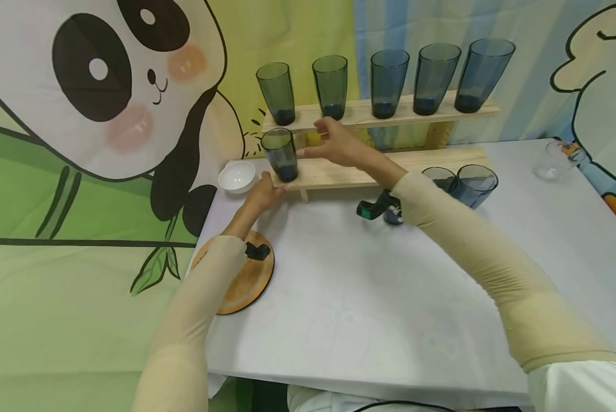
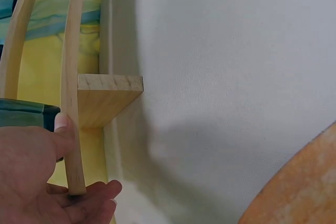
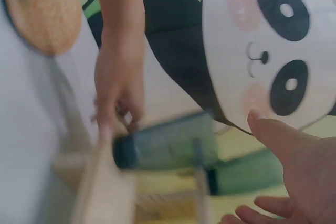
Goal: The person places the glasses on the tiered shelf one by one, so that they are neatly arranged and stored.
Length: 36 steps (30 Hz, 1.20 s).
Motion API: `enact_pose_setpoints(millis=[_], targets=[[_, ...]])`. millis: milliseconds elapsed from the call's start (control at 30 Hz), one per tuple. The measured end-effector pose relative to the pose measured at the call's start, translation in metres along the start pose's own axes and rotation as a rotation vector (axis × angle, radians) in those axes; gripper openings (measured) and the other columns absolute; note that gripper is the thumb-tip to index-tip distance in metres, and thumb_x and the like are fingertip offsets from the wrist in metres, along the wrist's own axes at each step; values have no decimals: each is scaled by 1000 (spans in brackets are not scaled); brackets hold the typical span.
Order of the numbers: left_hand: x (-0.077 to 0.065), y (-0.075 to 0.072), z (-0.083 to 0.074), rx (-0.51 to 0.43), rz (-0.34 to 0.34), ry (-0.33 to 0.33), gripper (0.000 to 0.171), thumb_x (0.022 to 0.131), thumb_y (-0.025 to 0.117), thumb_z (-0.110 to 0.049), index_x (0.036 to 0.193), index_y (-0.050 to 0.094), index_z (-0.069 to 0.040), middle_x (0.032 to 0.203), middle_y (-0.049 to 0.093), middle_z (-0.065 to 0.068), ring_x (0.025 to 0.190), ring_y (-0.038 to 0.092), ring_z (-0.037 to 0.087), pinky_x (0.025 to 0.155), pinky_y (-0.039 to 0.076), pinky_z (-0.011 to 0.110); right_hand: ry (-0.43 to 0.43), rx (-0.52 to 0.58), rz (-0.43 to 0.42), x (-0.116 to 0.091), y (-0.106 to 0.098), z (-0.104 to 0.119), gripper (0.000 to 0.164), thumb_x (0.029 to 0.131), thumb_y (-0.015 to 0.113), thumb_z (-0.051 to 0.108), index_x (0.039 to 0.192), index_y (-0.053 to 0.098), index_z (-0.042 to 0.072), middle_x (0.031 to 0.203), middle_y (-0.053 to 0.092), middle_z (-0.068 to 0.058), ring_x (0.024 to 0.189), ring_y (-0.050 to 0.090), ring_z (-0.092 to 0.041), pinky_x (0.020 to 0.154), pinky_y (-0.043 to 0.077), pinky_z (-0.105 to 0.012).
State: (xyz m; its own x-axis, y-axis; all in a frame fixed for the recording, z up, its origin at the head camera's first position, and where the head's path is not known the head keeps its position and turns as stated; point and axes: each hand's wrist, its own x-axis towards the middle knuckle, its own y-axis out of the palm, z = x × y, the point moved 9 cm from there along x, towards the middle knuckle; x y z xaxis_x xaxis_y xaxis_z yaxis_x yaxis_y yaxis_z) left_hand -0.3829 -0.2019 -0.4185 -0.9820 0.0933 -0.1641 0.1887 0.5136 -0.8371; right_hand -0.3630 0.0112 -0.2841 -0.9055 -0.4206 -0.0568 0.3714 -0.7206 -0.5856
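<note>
My left hand [image 1: 261, 197] grips the left end of the lower board of a wooden two-tier shelf [image 1: 334, 174]. In the left wrist view its thumb presses the board's front edge and the other fingers [image 2: 97, 203] curl below the end. Just above this hand, a tinted drinking glass [image 1: 281, 153] stands on the lower board at its left end. My right hand [image 1: 341, 143] hovers just right of that glass, thumb and fingers spread with nothing between them, in front of the upper tier. The right wrist view is blurred, and shows the right hand [image 3: 302, 166] apart from the glass.
Several tinted glasses [image 1: 389, 83] line the upper board. More glasses [image 1: 477, 186] stand at the right, partly behind the right forearm. A white bowl [image 1: 237, 177] is left of the shelf, an orange-brown round plate [image 1: 253, 280] under the left forearm, a clear glass [image 1: 549, 165] far right.
</note>
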Motion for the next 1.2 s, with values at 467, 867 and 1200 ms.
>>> enact_pose_setpoints(millis=[467, 867, 1200], targets=[[0, 0, 7, 9, 9, -28, 87, 110, 56, -41, 160, 11, 14, 157, 36, 43, 145, 44, 51, 120, 39, 54, 94, -245, -116, -133, -140, -119, 91, 99, 69, 55, 166, 31, 6, 168, 32, -27, 152, 32, -52, 119, 30, -70], [0, -1, 10, -25, 19, -5, 87, 110, 55, -41, 160, 10, 15, 159, 32, 43, 148, 41, 50, 121, 37, 54, 179, -69, -170, -189, -145, -235, 110, 98, 77, 34, 169, -2, 3, 175, 1, -27, 158, 10, -54, 124, 14, -71], [-2, 5, 0, -27, 7, 28, 88, 110, 56, -41, 160, 11, 14, 161, 31, 42, 150, 38, 51, 124, 33, 54, 170, 85, -321, -204, -126, -282, 103, 99, 76, 33, 168, 5, 1, 167, 22, -30, 154, 24, -50, 122, 23, -68]])
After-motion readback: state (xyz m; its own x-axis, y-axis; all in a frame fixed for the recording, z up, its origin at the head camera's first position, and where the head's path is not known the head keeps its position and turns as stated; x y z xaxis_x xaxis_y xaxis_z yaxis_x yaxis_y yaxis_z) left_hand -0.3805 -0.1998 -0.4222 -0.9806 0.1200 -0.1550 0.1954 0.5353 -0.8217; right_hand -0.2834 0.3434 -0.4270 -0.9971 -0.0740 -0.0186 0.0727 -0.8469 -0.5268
